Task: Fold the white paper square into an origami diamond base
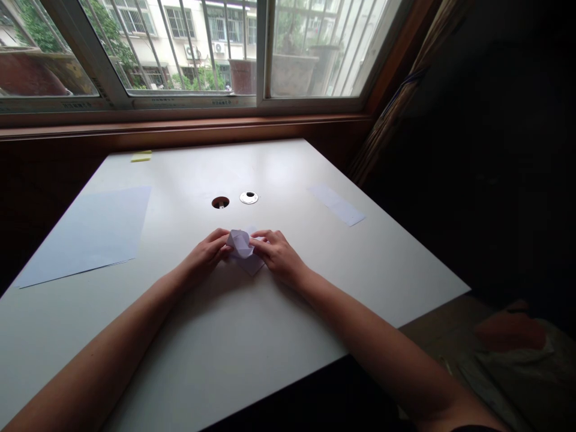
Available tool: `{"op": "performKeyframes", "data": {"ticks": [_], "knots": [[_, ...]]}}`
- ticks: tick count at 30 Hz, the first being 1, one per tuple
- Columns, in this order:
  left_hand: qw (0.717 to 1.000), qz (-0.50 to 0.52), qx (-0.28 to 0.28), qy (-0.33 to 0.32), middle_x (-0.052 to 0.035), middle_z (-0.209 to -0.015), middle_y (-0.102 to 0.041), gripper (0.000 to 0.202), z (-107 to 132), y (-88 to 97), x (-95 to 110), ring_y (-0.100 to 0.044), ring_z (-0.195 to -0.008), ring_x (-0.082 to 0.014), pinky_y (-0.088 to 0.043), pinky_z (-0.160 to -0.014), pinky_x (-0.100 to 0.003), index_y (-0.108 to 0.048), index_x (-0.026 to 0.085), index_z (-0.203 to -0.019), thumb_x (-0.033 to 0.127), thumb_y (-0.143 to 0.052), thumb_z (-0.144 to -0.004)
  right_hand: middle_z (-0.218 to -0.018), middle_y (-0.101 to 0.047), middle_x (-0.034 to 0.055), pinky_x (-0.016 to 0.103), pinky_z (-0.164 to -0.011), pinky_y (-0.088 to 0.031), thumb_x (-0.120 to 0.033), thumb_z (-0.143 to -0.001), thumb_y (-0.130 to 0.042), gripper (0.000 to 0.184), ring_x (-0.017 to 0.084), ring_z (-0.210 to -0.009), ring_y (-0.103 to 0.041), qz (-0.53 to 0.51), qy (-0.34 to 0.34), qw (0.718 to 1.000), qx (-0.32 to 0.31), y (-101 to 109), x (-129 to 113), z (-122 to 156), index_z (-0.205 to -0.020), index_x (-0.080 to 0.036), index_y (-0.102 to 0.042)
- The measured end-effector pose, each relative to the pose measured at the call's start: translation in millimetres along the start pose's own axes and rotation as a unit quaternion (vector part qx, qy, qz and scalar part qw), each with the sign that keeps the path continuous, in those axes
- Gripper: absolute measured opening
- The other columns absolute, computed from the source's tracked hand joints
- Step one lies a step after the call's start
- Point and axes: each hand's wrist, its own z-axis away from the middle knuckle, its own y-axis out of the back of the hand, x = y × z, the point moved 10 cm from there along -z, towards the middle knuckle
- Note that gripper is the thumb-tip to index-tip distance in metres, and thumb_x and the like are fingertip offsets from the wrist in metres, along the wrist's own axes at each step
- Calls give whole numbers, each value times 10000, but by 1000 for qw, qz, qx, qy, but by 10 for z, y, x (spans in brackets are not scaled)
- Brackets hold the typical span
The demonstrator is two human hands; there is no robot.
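Between my hands is a piece of folded white paper (240, 245), with one flap curled up and a pointed corner hanging toward me. My left hand (213, 247) pinches its left edge between thumb and fingers. On the opposite side my right hand (275, 251) grips the right edge, thumb toward the middle of the folds. The paper is just above or on the white table (216, 336); which of the two I cannot tell. Parts of the folds are hidden behind my fingers.
Large paper sheets (90, 231) lie at the left, and a narrow paper strip (338, 205) at the right. A round cable hole (220, 203) and its cover (249, 197) are beyond my hands. Yellow sticky notes (141, 156) sit near the far edge, below the window.
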Motion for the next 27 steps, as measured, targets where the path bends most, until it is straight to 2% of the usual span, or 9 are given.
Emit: {"op": "performKeyframes", "data": {"ticks": [5,10,13,16,21,27], "knots": [[999,-35,3,-35,-123,-1308,-518,506,-4,-21,61,-592,-1088,-240,-535,-882,-325,-444,282,-1454,480,-445,-988,-1204,-607,62,406,-959,-478,-301,-952,-587,289,228,-995,-491,24,-14,1000,-9,-53,72,-4,-1229,-304,-672],[996,-52,0,-71,-138,-1324,-473,737,21,-58,96,-576,-1070,-250,-547,-850,-350,-345,303,-1498,572,-614,-867,-1192,-610,62,393,-954,-478,-292,-923,-634,275,223,-977,-488,24,-19,1000,-2,-59,116,-1,-1191,-291,-695],[997,-40,-7,-65,-123,-1278,-468,789,21,-56,104,-579,-1047,-242,-552,-852,-347,-367,313,-1482,566,-692,-810,-1201,-617,61,393,-955,-473,-302,-929,-627,276,221,-983,-491,19,0,1000,-8,-61,70,-2,-1197,-294,-692],[997,-27,-20,-65,-116,-1254,-466,759,10,-51,127,-547,-1119,-269,-531,-919,-376,-441,305,-1434,565,-726,-781,-1192,-632,58,389,-945,-472,-306,-941,-610,291,219,-996,-497,10,25,999,-26,-86,21,1,-1223,-304,-678],[998,41,-25,-41,-138,-1280,-476,523,-15,-14,72,-529,-1172,-286,-493,-966,-391,-556,233,-1311,540,-600,-890,-1173,-647,62,391,-930,-468,-324,-942,-608,282,222,-1015,-500,13,29,998,-49,-138,29,5,-1213,-316,-684],[993,113,-5,-33,-153,-1283,-529,598,-24,29,173,-527,-1191,-306,-476,-958,-394,-552,202,-1303,629,-546,-884,-1175,-642,62,391,-921,-459,-344,-941,-608,297,219,-1003,-503,23,24,997,-67,-180,38,-6,-1231,-339,-671]]}}
